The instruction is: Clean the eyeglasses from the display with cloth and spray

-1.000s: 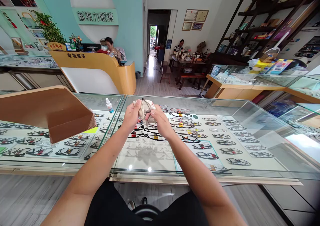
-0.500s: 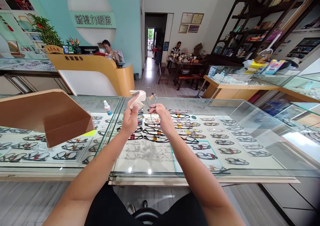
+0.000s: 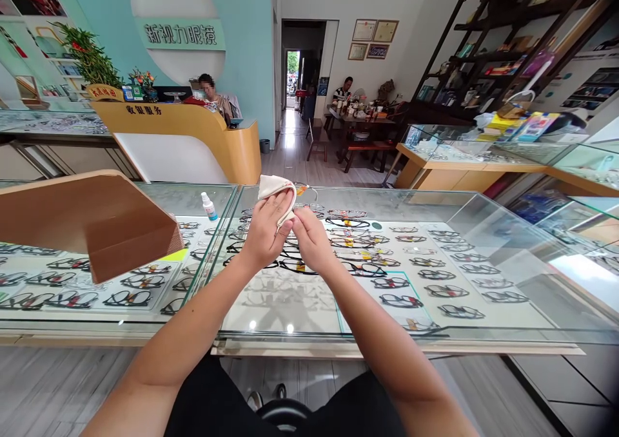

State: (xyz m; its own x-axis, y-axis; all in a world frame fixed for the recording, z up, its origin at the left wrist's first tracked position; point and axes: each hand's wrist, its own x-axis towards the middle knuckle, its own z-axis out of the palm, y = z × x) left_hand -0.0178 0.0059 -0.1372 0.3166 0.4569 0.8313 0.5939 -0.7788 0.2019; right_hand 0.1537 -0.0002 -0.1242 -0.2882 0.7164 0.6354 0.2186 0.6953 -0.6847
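We are standing at the glass display counter (image 3: 367, 350), working in the air above its top, towards the far edge and just right of the seam where two cases meet. A brown slanted stand (image 3: 97, 221) is sitting on the left-hand case, well apart from us. The step in hand, as we are reading it, is wiping a lens. We are judging that it is going best if we are keeping the work over the counter and not out past its front edge, bracing the frame by its rim rather than by a thin arm, and rubbing lightly with fabric always lying between skin and lens. Our left hand (image 3: 264, 234) is closing round a pale cloth (image 3: 273, 189), thumb and fingers pinching it so that it is folding over what is inside. Our right hand (image 3: 309, 240) is touching the left, its fingers curling into a tight pinch at the cloth's lower edge. They are most likely gripping the frame, though the cloth is hiding the contact itself. A small spray bottle (image 3: 209, 206) is standing upright on the left-hand case near its far right corner, untouched. Of the spectacles (image 3: 302, 191) only a thin sliver with an orange spot is showing, at the cloth's right edge.
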